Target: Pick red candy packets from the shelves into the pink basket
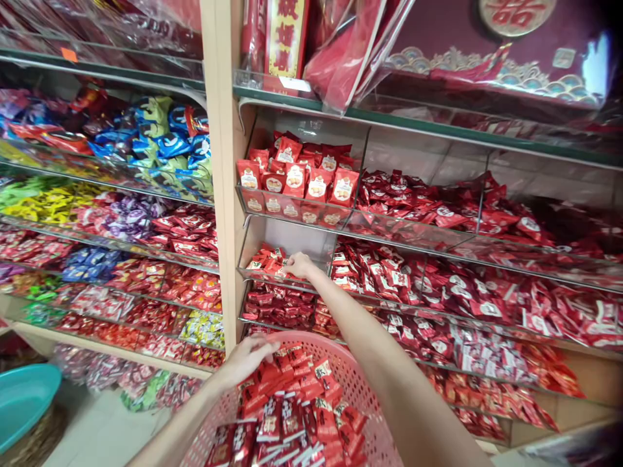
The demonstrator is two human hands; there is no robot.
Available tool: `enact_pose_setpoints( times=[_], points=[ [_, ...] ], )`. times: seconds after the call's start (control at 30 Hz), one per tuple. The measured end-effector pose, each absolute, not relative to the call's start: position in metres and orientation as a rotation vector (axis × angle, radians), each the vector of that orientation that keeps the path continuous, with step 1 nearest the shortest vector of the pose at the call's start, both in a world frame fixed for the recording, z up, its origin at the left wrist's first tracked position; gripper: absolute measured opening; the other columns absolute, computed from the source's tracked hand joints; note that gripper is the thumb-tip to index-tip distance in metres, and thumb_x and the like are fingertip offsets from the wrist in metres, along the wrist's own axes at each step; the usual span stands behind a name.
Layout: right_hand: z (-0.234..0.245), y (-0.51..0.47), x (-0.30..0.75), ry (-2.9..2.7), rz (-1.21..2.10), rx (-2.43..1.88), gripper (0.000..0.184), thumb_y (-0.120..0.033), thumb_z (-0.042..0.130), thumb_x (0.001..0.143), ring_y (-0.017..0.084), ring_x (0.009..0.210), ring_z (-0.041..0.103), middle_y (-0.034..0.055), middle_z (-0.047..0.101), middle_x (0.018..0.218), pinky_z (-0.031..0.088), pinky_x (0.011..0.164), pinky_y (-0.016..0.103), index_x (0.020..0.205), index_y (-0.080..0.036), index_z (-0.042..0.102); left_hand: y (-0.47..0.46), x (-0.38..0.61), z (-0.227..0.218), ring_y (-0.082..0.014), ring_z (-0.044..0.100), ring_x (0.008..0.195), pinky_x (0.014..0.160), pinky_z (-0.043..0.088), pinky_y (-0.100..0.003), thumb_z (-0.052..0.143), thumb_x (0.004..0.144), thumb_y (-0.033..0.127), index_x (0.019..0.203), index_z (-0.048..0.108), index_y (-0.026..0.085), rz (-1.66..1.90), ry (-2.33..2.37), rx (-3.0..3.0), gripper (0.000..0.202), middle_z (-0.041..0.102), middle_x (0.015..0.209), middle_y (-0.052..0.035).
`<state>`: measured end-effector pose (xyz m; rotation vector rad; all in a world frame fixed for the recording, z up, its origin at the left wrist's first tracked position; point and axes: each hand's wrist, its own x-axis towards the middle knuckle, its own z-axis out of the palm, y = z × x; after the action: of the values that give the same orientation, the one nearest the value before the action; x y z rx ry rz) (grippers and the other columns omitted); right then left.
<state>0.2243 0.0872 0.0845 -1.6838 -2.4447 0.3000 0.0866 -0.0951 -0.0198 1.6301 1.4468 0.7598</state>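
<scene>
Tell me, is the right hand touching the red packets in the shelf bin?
Touching: the head view shows the fingers of the right hand pressed onto the red packets in the clear shelf bin.

Clear acrylic bins (pixel 403 227) line green-edged shelves on either side of a pale wooden upright (pixel 226 162), packed with red printed packets (pixel 296 172) to the right and blue and green foil packets (pixel 165 146) to the left; a lower bin (pixel 287 235) holds a shallow layer of red packets (pixel 265 259); red boxed gifts (pixel 496 52) stand on the top shelf, a teal basin (pixel 22 402) on the floor (pixel 97 434)
</scene>
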Motion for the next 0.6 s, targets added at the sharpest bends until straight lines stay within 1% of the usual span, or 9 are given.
enact_pose_setpoints(
  times=[0.07, 0.17, 0.23, 0.3, 0.47, 0.53, 0.6],
  points=[
    [0.084, 0.087, 0.224, -2.418, 0.304, -1.699, 0.023, -0.035, 0.059, 0.073, 0.014, 0.077, 0.061, 0.0053, 0.068, 0.082, 0.037, 0.059, 0.019, 0.08, -0.015, 0.07, -0.094, 0.085, -0.019, -0.02, 0.058, 0.085, 0.086, 0.039, -0.027, 0.046, 0.076, 0.057, 0.06, 0.065, 0.017, 0.775, 1.422, 1.642, 0.047, 0.065, 0.085, -0.0022],
    [0.083, 0.085, 0.223, -2.36, 0.307, -1.753, 0.031, -0.04, 0.064, 0.067, 0.017, 0.076, 0.06, 0.0087, 0.068, 0.081, 0.038, 0.059, 0.021, 0.08, -0.013, 0.069, -0.092, 0.084, -0.022, -0.0192, 0.059, 0.084, 0.085, 0.039, -0.026, 0.045, 0.076, 0.057, 0.061, 0.065, 0.017, 0.784, 1.401, 1.654, 0.047, 0.063, 0.082, -0.0019],
    [0.082, 0.084, 0.222, -2.316, 0.311, -1.782, 0.034, -0.04, 0.069, 0.061, 0.018, 0.075, 0.06, 0.01, 0.067, 0.081, 0.039, 0.059, 0.022, 0.081, -0.012, 0.069, -0.091, 0.083, -0.023, -0.019, 0.059, 0.084, 0.086, 0.039, -0.027, 0.045, 0.076, 0.058, 0.061, 0.065, 0.017, 0.781, 1.395, 1.661, 0.047, 0.063, 0.083, -0.0019],
    [0.082, 0.082, 0.222, -2.278, 0.328, -1.783, 0.033, -0.037, 0.07, 0.06, 0.017, 0.073, 0.06, 0.009, 0.067, 0.079, 0.039, 0.058, 0.022, 0.08, -0.012, 0.069, -0.09, 0.082, -0.025, -0.0191, 0.059, 0.085, 0.088, 0.039, -0.027, 0.046, 0.076, 0.059, 0.061, 0.064, 0.017, 0.779, 1.388, 1.664, 0.048, 0.064, 0.085, -0.0019],
    [0.087, 0.073, 0.224, -2.189, 0.375, -1.672, 0.016, -0.028, 0.062, 0.07, 0.012, 0.066, 0.058, 0.0016, 0.065, 0.069, 0.037, 0.056, 0.019, 0.074, -0.014, 0.069, -0.092, 0.079, -0.025, -0.0199, 0.058, 0.089, 0.091, 0.037, -0.027, 0.047, 0.076, 0.058, 0.06, 0.065, 0.018, 0.779, 1.385, 1.671, 0.046, 0.065, 0.088, -0.002],
    [0.092, 0.069, 0.225, -2.145, 0.366, -1.618, 0.014, -0.026, 0.059, 0.073, 0.01, 0.068, 0.058, 0.0, 0.065, 0.07, 0.037, 0.058, 0.018, 0.075, -0.016, 0.067, -0.092, 0.078, -0.023, -0.0209, 0.056, 0.096, 0.094, 0.035, -0.028, 0.047, 0.076, 0.057, 0.06, 0.065, 0.019, 0.778, 1.391, 1.682, 0.046, 0.065, 0.092, -0.0023],
    [0.098, 0.064, 0.229, -2.09, 0.334, -1.586, 0.013, -0.024, 0.055, 0.076, 0.01, 0.071, 0.057, -0.0004, 0.065, 0.075, 0.038, 0.062, 0.018, 0.078, -0.017, 0.066, -0.092, 0.079, -0.022, -0.022, 0.052, 0.105, 0.098, 0.031, -0.028, 0.047, 0.076, 0.057, 0.06, 0.066, 0.02, 0.779, 1.393, 1.69, 0.045, 0.065, 0.1, -0.0022]
  ],
)
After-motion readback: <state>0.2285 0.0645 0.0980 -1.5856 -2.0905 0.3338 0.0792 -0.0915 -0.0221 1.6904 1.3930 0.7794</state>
